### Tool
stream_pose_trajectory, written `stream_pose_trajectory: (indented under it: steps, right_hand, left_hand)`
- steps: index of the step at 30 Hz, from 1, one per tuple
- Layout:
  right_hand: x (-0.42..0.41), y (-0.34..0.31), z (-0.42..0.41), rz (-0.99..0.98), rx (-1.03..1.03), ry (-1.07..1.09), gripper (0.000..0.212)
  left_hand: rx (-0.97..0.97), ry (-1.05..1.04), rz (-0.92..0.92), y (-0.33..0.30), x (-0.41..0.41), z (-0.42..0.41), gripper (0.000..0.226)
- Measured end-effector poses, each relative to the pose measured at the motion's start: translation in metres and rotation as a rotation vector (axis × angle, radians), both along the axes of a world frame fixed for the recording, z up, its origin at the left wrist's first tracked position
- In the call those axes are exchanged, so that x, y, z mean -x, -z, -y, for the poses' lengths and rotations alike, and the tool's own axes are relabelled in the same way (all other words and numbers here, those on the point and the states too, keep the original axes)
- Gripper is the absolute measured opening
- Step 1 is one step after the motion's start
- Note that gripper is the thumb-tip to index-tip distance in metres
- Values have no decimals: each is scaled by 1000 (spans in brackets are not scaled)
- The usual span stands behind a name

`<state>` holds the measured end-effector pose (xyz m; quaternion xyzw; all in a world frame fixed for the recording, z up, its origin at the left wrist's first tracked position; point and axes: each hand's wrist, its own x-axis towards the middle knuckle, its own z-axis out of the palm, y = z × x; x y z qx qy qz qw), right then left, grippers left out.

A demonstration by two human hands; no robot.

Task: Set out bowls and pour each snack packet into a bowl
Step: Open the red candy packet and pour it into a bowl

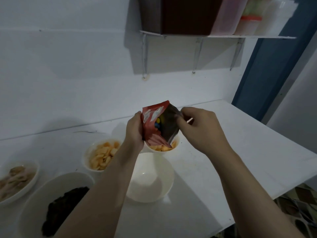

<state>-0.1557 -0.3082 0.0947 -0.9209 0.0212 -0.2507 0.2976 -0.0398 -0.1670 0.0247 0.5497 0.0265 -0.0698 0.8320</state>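
Note:
I hold a red and brown snack packet (159, 124) above the table, its torn mouth spread wide so coloured candies show inside. My left hand (134, 129) grips the red side, my right hand (197, 127) pinches the dark side. Below my hands stands an empty white bowl (151, 179). Behind the packet a white bowl (163, 148) holds orange snacks. To the left, another bowl (101, 155) is full of pale yellow chips. A large bowl (56, 200) with dark pieces sits at the front left. At the far left is a bowl (17, 179) of brownish snacks.
The white table (240, 152) meets a white wall at the back and ends at the right and front right, where patterned floor (300, 203) shows. A wall shelf (214, 36) with a dark box and plastic containers hangs overhead.

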Motion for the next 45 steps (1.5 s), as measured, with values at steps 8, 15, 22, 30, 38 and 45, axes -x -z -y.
stream_pose_trajectory:
  steps: [8, 15, 22, 30, 38, 45]
  right_hand:
    - [-2, 22, -58, -101, -391, -176, 22]
    - [-12, 45, -82, -47, -265, 7, 7]
    - [-13, 60, -78, -152, -86, 116, 9]
    - [-5, 70, -74, -157, -72, 151, 9]
    - [1, 76, -67, -168, -25, 167, 8]
    - [4, 88, -64, -182, -15, 155, 7]
  left_hand:
    - [-328, -185, 110, 23, -20, -75, 47]
    - [-417, -272, 153, 30, -10, -103, 39]
    - [-501, -261, 261, 32, -3, -110, 36]
    - [-572, -234, 362, 31, -3, -110, 41]
    - [-630, -221, 448, 29, -1, -105, 42]
    - [-648, -248, 528, 29, 3, -103, 43]
